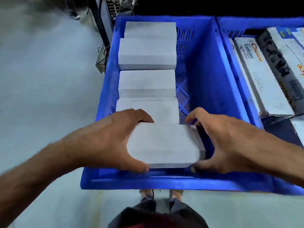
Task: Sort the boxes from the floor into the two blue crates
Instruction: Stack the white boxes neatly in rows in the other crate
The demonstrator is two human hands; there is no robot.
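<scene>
White and plain, a box sits at the near end of the left blue crate, gripped by the left hand with fingers curled over its far edge and thumb at its near corner. Just beside it, the right hand is spread, fingers loosely bent around the box's other end; contact is unclear. Beyond the hands runs a row of white boxes, and past the right hand a second crate holds printed cartons.
</scene>
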